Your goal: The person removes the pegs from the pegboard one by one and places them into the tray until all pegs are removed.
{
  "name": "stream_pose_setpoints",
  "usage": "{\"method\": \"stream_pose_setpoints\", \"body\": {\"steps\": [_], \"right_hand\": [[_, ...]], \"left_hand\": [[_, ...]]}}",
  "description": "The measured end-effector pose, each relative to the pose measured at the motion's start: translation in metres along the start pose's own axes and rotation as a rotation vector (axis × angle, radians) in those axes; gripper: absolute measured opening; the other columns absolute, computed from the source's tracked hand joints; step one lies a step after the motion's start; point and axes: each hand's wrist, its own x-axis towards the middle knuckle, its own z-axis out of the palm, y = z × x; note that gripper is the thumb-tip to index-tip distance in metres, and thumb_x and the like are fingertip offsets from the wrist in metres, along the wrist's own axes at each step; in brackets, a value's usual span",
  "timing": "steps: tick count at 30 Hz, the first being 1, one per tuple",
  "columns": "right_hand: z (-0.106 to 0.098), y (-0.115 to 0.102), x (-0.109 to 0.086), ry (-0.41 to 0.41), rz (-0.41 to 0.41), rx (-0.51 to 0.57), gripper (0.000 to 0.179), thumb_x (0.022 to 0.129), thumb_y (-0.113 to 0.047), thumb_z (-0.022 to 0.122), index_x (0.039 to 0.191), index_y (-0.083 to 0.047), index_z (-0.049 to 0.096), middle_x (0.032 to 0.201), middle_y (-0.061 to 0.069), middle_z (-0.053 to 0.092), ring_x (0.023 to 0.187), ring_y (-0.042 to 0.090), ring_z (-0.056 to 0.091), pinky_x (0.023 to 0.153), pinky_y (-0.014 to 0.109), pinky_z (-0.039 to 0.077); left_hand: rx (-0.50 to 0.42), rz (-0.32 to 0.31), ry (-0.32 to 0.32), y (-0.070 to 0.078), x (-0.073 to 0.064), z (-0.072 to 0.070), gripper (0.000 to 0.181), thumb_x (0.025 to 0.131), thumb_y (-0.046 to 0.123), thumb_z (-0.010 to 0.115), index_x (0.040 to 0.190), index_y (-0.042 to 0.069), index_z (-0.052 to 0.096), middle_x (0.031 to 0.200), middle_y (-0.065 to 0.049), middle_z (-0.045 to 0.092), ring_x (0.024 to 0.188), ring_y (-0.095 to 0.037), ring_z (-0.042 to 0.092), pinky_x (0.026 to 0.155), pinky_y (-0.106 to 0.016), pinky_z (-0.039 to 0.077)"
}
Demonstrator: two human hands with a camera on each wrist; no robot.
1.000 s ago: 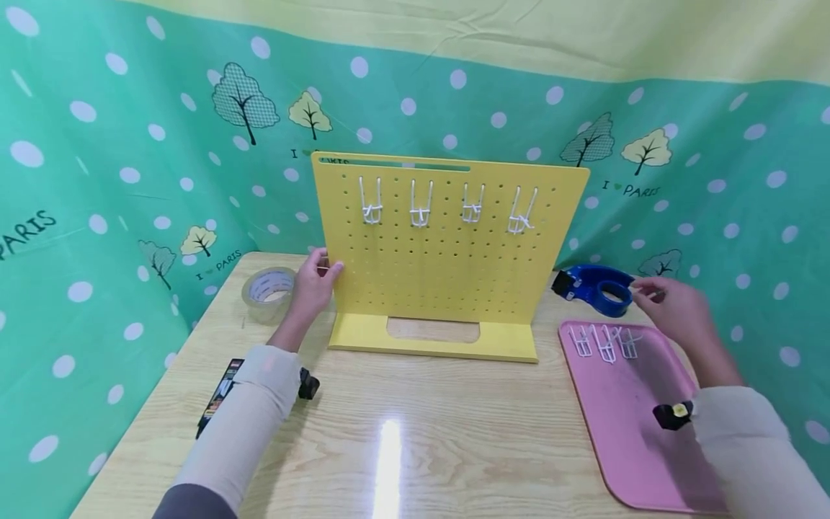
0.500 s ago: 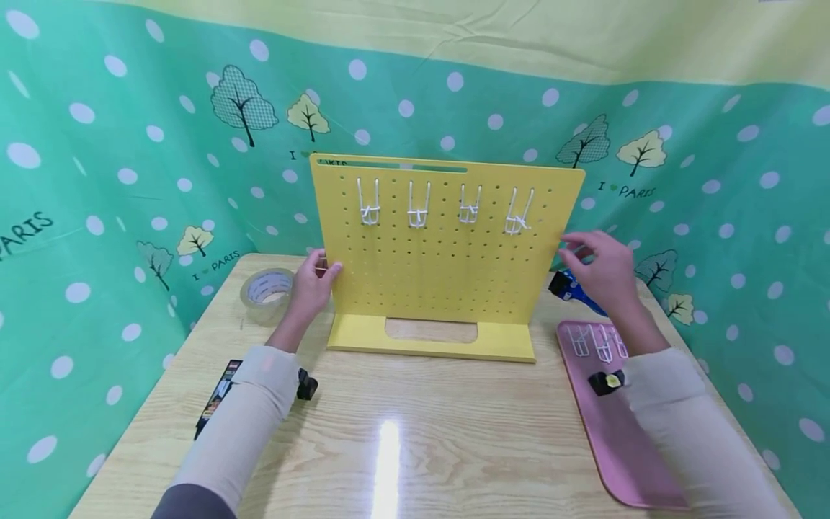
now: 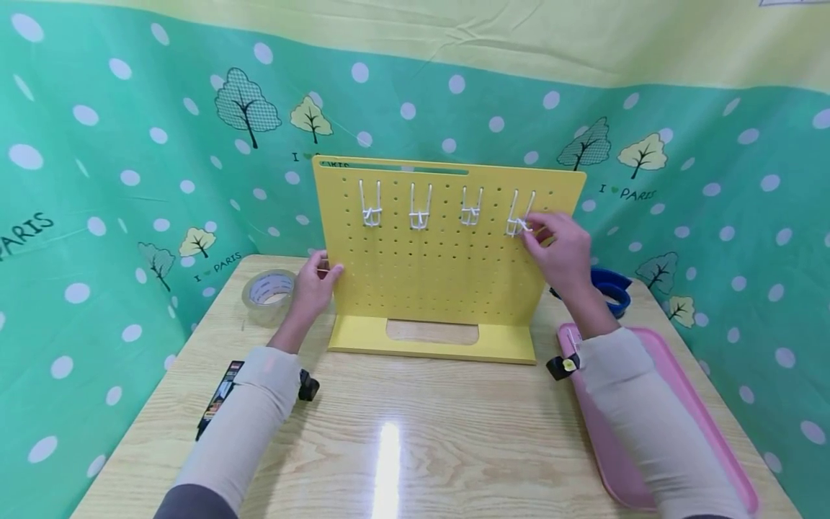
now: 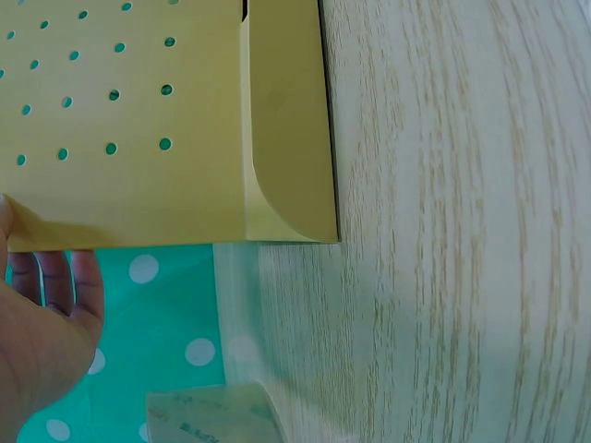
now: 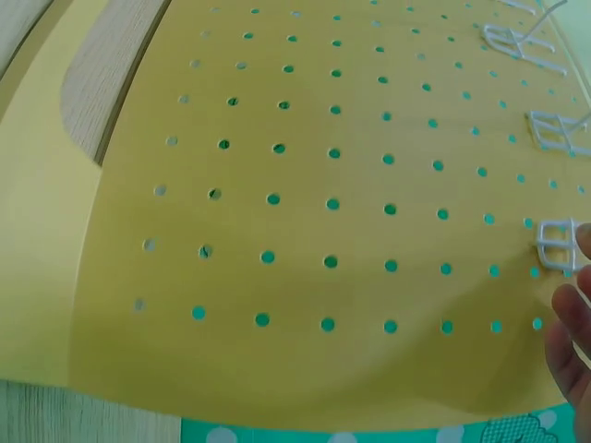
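A yellow pegboard (image 3: 441, 281) stands upright on its base, with several white wire hooks in a row near its top. At its left edge my left hand (image 3: 314, 285) grips the board, thumb in front and fingers behind, as the left wrist view also shows. My right hand (image 3: 563, 249) pinches the tip of the rightmost wire hook (image 3: 515, 225), which hangs slightly askew on the board. In the right wrist view, my right fingertips (image 5: 571, 318) are beside that hook, partly cut off by the frame edge.
A clear tape roll (image 3: 267, 292) sits left of the board, with a flat black printed item (image 3: 220, 393) nearer. On the right lie a blue tape dispenser (image 3: 612, 277) and a pink tray (image 3: 661, 353), partly covered by my right arm. A polka-dot curtain (image 3: 454, 108) hangs behind.
My right hand has moved left from beside the blue tape dispenser, past the board's right edge, to the rightmost hook. The left hand keeps its grip on the board.
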Motion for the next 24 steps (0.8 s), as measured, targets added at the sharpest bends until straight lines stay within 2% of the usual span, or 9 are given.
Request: {"method": "stream_pose_setpoints", "body": {"steps": [4,8,11,24], "right_hand": [[0.004,-0.004,0.002,0.005,0.014,-0.028,0.017,0.093,-0.016,0.075,0.104,-0.004,0.076,0.095,0.014,0.072,0.079,0.026,0.071,0.069,0.009,0.047],[0.009,-0.005,0.004,0.022,0.012,-0.041,0.015,0.093,-0.015,0.074,0.101,-0.002,0.075,0.094,0.015,0.073,0.079,0.028,0.071,0.068,0.027,0.057],[0.011,-0.006,0.005,0.033,0.019,-0.054,0.016,0.094,-0.017,0.073,0.1,-0.002,0.075,0.094,0.016,0.073,0.08,0.029,0.071,0.069,0.04,0.06],[0.01,-0.011,0.007,0.067,0.034,-0.076,0.015,0.094,-0.016,0.073,0.093,-0.001,0.076,0.094,0.018,0.073,0.084,0.033,0.071,0.077,0.047,0.059]], "left_hand": [[0.001,-0.004,-0.003,0.001,0.0,0.0,0.038,0.104,0.031,0.059,0.134,0.009,0.054,0.116,-0.018,0.063,0.1,-0.03,0.06,0.081,-0.033,0.052],[-0.001,-0.005,-0.004,0.001,-0.001,-0.001,0.038,0.104,0.031,0.059,0.134,0.009,0.054,0.116,-0.018,0.063,0.101,-0.03,0.06,0.082,-0.034,0.053],[0.004,-0.002,-0.004,0.001,-0.002,-0.001,0.037,0.104,0.03,0.059,0.134,0.009,0.054,0.117,-0.018,0.063,0.101,-0.03,0.06,0.082,-0.033,0.053],[-0.001,-0.002,-0.008,0.003,-0.002,-0.002,0.037,0.104,0.03,0.059,0.133,0.008,0.055,0.116,-0.019,0.063,0.1,-0.03,0.061,0.08,-0.033,0.053]]}}
